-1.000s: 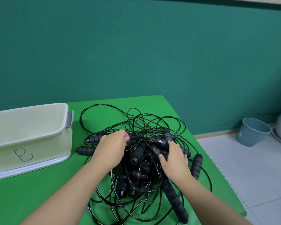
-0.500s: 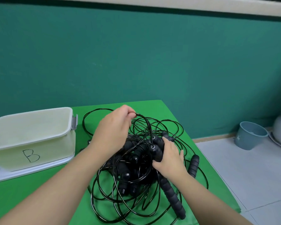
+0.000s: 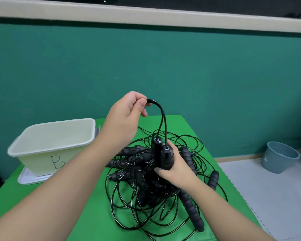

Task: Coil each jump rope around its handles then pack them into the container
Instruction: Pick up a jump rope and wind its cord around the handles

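Note:
A tangled heap of black jump ropes (image 3: 156, 193) with foam handles lies on the green table (image 3: 87, 214). My right hand (image 3: 174, 169) grips two black handles (image 3: 163, 153) side by side, held upright above the heap. My left hand (image 3: 127, 115) pinches the black cord (image 3: 162, 115) that rises from those handles, holding it up in a doubled strand. The white container (image 3: 52, 141), marked "B", stands at the left with nothing visible inside.
The container rests on a white lid (image 3: 30, 178). The table's right edge drops to a grey floor where a blue bucket (image 3: 280, 157) stands. A teal wall runs behind the table. Loose foam handles (image 3: 191, 209) lie at the heap's right.
My right hand has lifted two handles upright out of the heap. My left hand has risen higher, drawing the cord up with it. The camera has tilted upward.

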Motion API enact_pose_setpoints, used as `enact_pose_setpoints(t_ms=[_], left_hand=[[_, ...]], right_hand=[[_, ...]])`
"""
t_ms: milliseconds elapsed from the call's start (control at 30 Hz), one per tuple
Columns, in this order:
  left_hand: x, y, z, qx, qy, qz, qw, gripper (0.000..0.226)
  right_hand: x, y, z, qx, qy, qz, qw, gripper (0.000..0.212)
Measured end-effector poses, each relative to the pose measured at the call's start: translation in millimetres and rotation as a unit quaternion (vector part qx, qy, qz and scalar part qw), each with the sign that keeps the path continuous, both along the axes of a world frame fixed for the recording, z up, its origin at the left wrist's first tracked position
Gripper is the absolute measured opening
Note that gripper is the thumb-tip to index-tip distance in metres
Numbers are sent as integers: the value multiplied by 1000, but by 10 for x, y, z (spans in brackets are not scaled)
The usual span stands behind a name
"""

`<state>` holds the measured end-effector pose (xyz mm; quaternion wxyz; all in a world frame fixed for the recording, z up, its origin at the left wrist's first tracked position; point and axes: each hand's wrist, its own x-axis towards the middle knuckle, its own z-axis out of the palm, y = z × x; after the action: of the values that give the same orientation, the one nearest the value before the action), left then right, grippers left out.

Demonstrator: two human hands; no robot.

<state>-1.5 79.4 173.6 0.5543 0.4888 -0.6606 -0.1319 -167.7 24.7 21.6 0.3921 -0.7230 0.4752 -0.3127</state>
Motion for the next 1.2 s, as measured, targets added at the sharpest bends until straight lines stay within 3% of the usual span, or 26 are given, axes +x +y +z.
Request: enact_pose_setpoints(t_ms=[167,333,433,600,700,833,967,1067,1200], left_hand=[[-55,111,117,0,72,-22,997,25],[-78,217,118,-7,170,-70,983,24],[-83,278,114,-14,224,-92,970,26],[-51,384,102,-18,221,-82,972,23],[41,441,119,-15,191,-68,979,22],[244,444,72,3,110,-27,994,23],[322,374,-122,77,-10,-10,997,18],[283,263,-353,161,-104,1,981,5],[265,4,-775,277,-178,21,944,13]], right_hand=[[130,171,131,-40,-35,8,999,89],[211,303,238,-41,-57,10,997,87],[269,362,298,-51,-77,5,996,69],[487,524,331,-4,-153,5,988,48],[556,599,378,-14,-176,-12,984,30],[409,595,416,-52,-126,-72,988,35],[172,501,416,-48,-98,-157,982,36],[5,428,350,-42,-75,-207,974,35],[-163,353,215,-25,-47,-251,966,36]])
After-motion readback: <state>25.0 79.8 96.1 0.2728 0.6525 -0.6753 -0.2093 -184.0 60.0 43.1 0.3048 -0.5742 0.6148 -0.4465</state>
